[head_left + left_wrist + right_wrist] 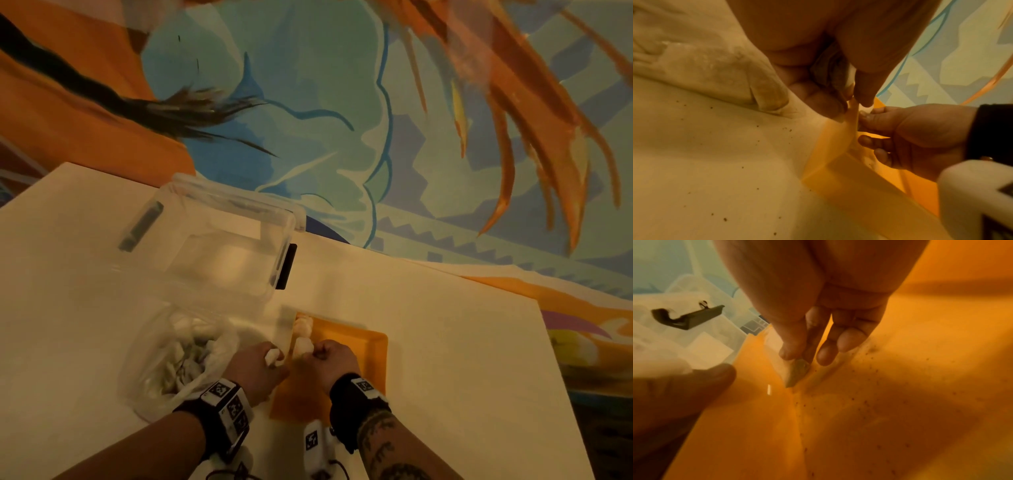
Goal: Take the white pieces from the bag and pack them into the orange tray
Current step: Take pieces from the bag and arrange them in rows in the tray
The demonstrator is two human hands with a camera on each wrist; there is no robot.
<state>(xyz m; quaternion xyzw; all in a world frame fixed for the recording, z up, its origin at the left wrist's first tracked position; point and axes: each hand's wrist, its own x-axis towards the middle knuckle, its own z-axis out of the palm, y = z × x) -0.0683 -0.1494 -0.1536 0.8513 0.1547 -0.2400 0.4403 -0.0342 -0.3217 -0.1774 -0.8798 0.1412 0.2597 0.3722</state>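
The pale surface [445, 359] carries everything, and its speckled, cloth-like cover could let light things slide if they are nudged. At its far left stands a clear box [219, 240] with a dark latch, which plays no part in the risk I can judge.

Nearer, on the left, sits the bag [178, 359], a thin clear sack slumped open with many white pieces [191, 353] heaped inside. Being limp, it may sag or tip if the left forearm brushes it, and pieces could spill onto the surface.

Just right of the bag lies the orange tray [363, 346]. Two or three pieces already sit in a row along its left wall at the far corner. The tray is shallow and light-looking, so a push against that wall might shift it or knock the row out of line.

The left hand [255, 368] hovers at the tray's left edge, fingers curled round one white piece [273, 356]. The grip looks loose in the wrist view, so the piece may drop outside the wall rather than inside.

The right hand [334, 359] is inside the tray, thumb and fingers pinching another piece [797, 372] low against the left wall. The two hands are nearly touching, so the likeliest trouble is crowding: one hand could bump the other and dislodge the piece being set, or tip the ones already standing beside it.
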